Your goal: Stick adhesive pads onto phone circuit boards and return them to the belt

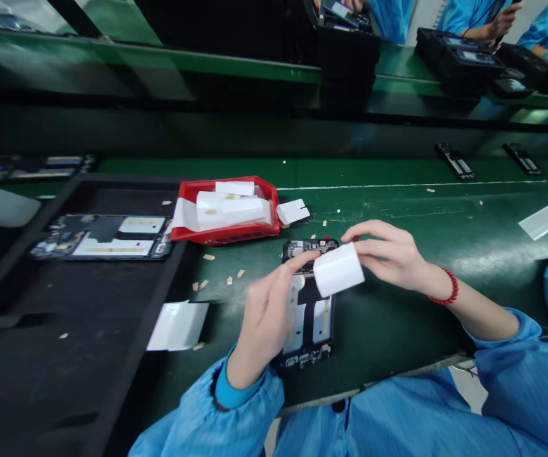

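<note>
An opened phone body [308, 317] lies upright on the green bench in front of me, its circuit board end away from me. My left hand [269, 304] rests over its left side, the index finger stretched to the board near the top. A curled white sheet [339, 270] is above the phone's upper right part. My right hand [388, 254] holds that sheet by its right edge, between thumb and fingers. Whether the left fingertip touches the sheet or only the board is unclear.
Behind the phone stands a red tray [226, 238] of white sheets. A black tray [160, 279] on the left holds another phone body [107, 237]. Loose white sheets [179, 325] and tan scraps lie about. Co-workers in blue sleeves are across the bench [397, 209].
</note>
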`<move>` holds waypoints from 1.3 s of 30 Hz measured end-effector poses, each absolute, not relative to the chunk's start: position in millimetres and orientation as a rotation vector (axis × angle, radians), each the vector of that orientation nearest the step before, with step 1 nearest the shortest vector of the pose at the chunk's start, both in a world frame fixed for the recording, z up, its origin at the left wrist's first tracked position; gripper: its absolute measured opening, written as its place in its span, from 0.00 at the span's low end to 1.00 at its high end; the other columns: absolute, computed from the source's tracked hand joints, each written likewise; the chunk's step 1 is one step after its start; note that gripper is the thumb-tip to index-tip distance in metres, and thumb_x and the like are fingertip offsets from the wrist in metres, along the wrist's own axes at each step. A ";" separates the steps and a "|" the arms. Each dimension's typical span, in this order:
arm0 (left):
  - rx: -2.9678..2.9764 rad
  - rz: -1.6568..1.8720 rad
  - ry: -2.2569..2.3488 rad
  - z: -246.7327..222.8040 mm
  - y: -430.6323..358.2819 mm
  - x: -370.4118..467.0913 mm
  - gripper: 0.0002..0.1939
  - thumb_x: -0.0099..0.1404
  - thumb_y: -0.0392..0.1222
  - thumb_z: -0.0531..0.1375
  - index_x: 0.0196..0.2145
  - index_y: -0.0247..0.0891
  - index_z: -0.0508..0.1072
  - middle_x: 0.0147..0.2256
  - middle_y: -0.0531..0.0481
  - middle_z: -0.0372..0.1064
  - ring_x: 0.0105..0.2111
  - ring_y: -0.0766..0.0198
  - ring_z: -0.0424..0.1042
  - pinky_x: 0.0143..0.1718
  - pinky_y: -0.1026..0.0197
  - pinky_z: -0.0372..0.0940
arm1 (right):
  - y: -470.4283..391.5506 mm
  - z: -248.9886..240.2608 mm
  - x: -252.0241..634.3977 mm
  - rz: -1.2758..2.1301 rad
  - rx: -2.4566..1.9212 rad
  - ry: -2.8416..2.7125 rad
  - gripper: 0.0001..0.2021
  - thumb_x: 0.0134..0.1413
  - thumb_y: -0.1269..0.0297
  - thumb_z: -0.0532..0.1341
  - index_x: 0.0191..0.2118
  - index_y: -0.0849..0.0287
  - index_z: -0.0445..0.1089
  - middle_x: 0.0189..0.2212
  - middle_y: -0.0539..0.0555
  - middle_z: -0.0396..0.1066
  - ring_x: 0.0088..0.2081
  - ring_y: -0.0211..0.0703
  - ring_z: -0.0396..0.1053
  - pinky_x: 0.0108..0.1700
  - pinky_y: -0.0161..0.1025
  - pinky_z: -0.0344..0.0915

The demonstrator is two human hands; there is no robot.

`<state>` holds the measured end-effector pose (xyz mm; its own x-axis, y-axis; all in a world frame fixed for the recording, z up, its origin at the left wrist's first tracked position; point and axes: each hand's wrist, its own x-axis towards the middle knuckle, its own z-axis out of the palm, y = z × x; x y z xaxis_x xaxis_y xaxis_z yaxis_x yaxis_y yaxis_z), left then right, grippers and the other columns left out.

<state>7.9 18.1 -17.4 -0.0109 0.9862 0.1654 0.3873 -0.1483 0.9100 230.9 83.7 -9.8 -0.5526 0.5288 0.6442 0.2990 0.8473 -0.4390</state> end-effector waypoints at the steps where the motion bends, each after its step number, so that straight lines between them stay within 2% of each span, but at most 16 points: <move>1: 1.574 1.162 1.500 -17.7 19.2 7.5 0.26 0.75 0.51 0.48 0.46 0.36 0.83 0.42 0.46 0.82 0.40 0.56 0.80 0.44 0.59 0.73 | 84.6 -10.0 230.7 0.300 -0.541 -2.186 0.07 0.66 0.73 0.60 0.38 0.59 0.76 0.38 0.58 0.80 0.40 0.44 0.78 0.42 0.41 0.76; 6: 1.644 1.210 1.475 -21.7 22.7 7.3 0.16 0.66 0.46 0.62 0.45 0.36 0.83 0.42 0.48 0.83 0.40 0.57 0.81 0.43 0.61 0.74 | 85.3 -10.4 228.2 0.178 -0.455 -2.169 0.06 0.65 0.74 0.62 0.42 0.59 0.76 0.36 0.56 0.78 0.36 0.41 0.77 0.40 0.39 0.77; 9: 1.707 1.281 1.339 -23.4 20.4 5.6 0.15 0.68 0.43 0.59 0.46 0.37 0.83 0.44 0.47 0.83 0.41 0.58 0.82 0.41 0.63 0.73 | 83.4 -9.9 225.0 0.272 -0.510 -2.138 0.05 0.65 0.73 0.62 0.40 0.59 0.76 0.33 0.54 0.77 0.33 0.39 0.75 0.37 0.38 0.76; 11: 1.772 1.342 1.302 -24.3 18.6 5.0 0.14 0.68 0.41 0.59 0.46 0.37 0.82 0.43 0.47 0.83 0.38 0.59 0.81 0.38 0.64 0.73 | 81.8 -9.6 221.8 0.382 -0.539 -2.120 0.05 0.65 0.72 0.62 0.38 0.60 0.76 0.31 0.54 0.77 0.32 0.38 0.74 0.35 0.37 0.74; 13: 1.864 1.388 1.318 -25.3 17.8 5.9 0.12 0.66 0.39 0.62 0.44 0.37 0.83 0.38 0.48 0.83 0.30 0.63 0.79 0.32 0.66 0.70 | 80.4 -9.6 218.9 0.437 -0.541 -2.126 0.06 0.65 0.72 0.62 0.37 0.62 0.76 0.30 0.55 0.77 0.31 0.39 0.73 0.34 0.37 0.72; 16: 1.984 1.452 1.384 -25.9 18.0 8.8 0.07 0.65 0.35 0.64 0.39 0.36 0.83 0.26 0.54 0.78 0.19 0.71 0.68 0.24 0.69 0.64 | 79.1 -8.6 218.1 0.447 -0.533 -2.176 0.06 0.66 0.72 0.61 0.36 0.64 0.75 0.30 0.56 0.77 0.32 0.40 0.74 0.38 0.40 0.73; 19: 2.063 1.507 1.435 -25.1 18.4 10.6 0.06 0.66 0.33 0.63 0.37 0.35 0.83 0.21 0.56 0.71 0.17 0.74 0.62 0.22 0.70 0.61 | 79.4 -3.5 223.1 0.477 -0.570 -2.267 0.05 0.66 0.69 0.62 0.41 0.63 0.75 0.36 0.58 0.79 0.37 0.43 0.75 0.43 0.43 0.74; 21: 2.087 1.515 1.444 -24.5 18.5 10.8 0.06 0.67 0.33 0.63 0.37 0.35 0.82 0.21 0.57 0.70 0.16 0.74 0.60 0.21 0.70 0.59 | 81.0 2.2 227.4 0.464 -0.601 -2.319 0.07 0.67 0.67 0.62 0.45 0.62 0.76 0.40 0.59 0.79 0.41 0.44 0.76 0.45 0.44 0.74; 25: 2.094 1.501 1.432 -25.0 18.0 10.9 0.06 0.67 0.34 0.63 0.38 0.35 0.82 0.24 0.55 0.74 0.17 0.74 0.64 0.22 0.70 0.61 | 85.4 13.5 230.5 0.252 -0.565 -2.410 0.06 0.67 0.68 0.61 0.42 0.62 0.76 0.39 0.59 0.78 0.39 0.44 0.74 0.44 0.43 0.73; 30: 2.089 1.481 1.440 -26.7 16.9 12.0 0.07 0.68 0.33 0.62 0.39 0.34 0.82 0.24 0.54 0.75 0.18 0.73 0.66 0.23 0.69 0.63 | 84.8 20.7 225.4 -0.179 -0.511 -2.519 0.09 0.68 0.73 0.58 0.37 0.60 0.74 0.35 0.53 0.78 0.35 0.40 0.72 0.54 0.47 0.70; 33: 2.067 1.483 1.439 -27.1 16.4 13.2 0.07 0.68 0.33 0.63 0.39 0.35 0.82 0.24 0.54 0.76 0.18 0.72 0.67 0.23 0.69 0.64 | 82.3 20.9 223.6 -0.375 -0.484 -2.506 0.10 0.67 0.76 0.58 0.34 0.60 0.73 0.34 0.51 0.79 0.33 0.38 0.72 0.56 0.48 0.69; 39: 2.009 1.482 1.423 -29.3 16.6 15.5 0.07 0.67 0.34 0.63 0.39 0.35 0.83 0.29 0.51 0.80 0.22 0.70 0.74 0.26 0.69 0.67 | 82.8 17.1 221.4 -0.489 -0.430 -2.534 0.10 0.67 0.75 0.58 0.33 0.60 0.71 0.32 0.49 0.78 0.31 0.37 0.71 0.58 0.48 0.68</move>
<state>15.5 16.6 -29.3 -0.0037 0.8166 0.5771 0.5435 -0.4828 0.6867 221.4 82.8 17.1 -0.8147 0.2031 0.5432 0.3908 0.8844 0.2553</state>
